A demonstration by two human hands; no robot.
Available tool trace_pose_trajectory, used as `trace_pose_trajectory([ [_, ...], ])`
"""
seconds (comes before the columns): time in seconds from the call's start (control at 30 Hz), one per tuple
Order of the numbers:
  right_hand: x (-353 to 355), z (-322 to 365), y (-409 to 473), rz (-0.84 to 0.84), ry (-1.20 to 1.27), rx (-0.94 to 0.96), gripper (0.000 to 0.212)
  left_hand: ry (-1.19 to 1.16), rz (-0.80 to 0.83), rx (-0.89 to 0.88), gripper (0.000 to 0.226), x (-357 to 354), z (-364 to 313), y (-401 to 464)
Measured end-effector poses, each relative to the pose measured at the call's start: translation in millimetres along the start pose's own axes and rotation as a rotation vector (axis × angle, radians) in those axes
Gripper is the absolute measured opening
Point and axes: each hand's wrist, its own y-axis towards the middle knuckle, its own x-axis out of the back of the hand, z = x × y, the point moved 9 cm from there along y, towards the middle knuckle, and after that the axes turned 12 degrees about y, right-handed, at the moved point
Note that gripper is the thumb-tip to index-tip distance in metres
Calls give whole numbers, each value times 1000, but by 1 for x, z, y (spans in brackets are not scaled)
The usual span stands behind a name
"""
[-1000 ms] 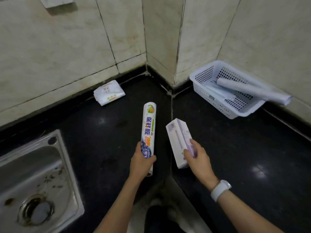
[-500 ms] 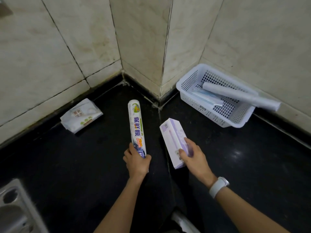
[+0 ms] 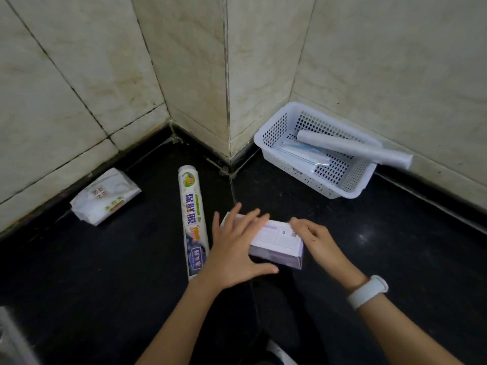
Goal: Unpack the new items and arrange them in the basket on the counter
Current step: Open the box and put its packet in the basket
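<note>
1. Purple-and-white box (image 3: 274, 239): turned sideways now, between both hands, low over the black counter (image 3: 105, 272). Half a second ago, pointing away and held by one hand only. Cannot tell if resting on the counter or lifted a little.
2. Left hand (image 3: 234, 255): let go of the cling film roll (image 3: 191, 214) and moved over to the box. Fingers (image 3: 247, 219) straight and spread wide, laid flat on the top of the box's left end.
3. Right hand (image 3: 313, 238), with a white wristband (image 3: 367, 292): at the box's right end as before. Fingers (image 3: 303, 225) curled round that end, gripping it.
4. Cling film roll: lying alone on the counter now, just beside the left hand, pointing to the wall corner.
5. White basket (image 3: 274, 129): against the right wall, well apart from the box. Already inside: a flat clear packet (image 3: 300, 154) and a plain white roll (image 3: 350, 147), with one end poking out over the rim.
6. White tissue pack (image 3: 105, 197): far left by the wall, not touched.
7. Meaning for the job: probably getting ready to open the box with two hands. Nothing new in the basket yet. Box, cling film roll and tissue pack all left to go.
</note>
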Motion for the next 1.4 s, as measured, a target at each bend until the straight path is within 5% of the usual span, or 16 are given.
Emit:
trace_pose_trajectory([
  [0.17, -1, 9, -17, 205, -62, 36, 43, -151, 67, 45, 85, -8, -12, 13],
  [0.4, 21, 18, -25, 205, -256, 167, 41, -289, 102, 61, 74, -17, -25, 21],
  [0.57, 33, 15, -26, 126, -211, 192, 47, -365, 117, 132, 73, -28, -31, 24],
  [0.87, 36, 9, -28, -2, -138, 200, 31, -17, -81, -11, 62, -8, -48, 31],
  [1.1, 65, -4, -28, -120, 223, 160, 41, -340, 33, 138, 66, -24, -25, 20],
  [1.2, 68, -10, -28, -190, -67, 151, 59, -443, 14, 188, 66, -25, -22, 13],
  [1.3, 54, 14, -38, -283, -578, 410, 54, -467, -16, 186, 69, -20, -27, 15],
  [1.4, 41, 31, -49, -290, -596, 612, 42, -490, -20, 200, 69, -20, -26, 17],
])
